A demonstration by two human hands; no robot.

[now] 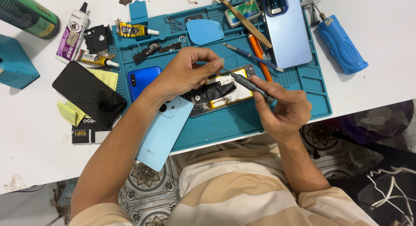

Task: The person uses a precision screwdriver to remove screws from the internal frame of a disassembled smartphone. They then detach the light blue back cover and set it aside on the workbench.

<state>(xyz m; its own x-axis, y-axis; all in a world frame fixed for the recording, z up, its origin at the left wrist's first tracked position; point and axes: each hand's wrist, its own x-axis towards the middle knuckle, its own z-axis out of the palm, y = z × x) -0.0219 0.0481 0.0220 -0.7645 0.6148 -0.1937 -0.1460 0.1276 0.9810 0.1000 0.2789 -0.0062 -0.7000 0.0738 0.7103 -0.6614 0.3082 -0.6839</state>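
While both grip it, screwdriver [249,84] bridges left hand [184,72], right hand [281,107].

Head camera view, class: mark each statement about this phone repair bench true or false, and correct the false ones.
1. The right hand holds a slim grey metal screwdriver. True.
2. The opened phone with its exposed battery lies on a red cloth. False: it lies on a teal rubber work mat.
3. A pale blue phone back cover lies under the left forearm. True.
4. The left hand grips the blue cylindrical tool. False: that tool lies untouched on the white table; the left fingers pinch at the screwdriver's tip.
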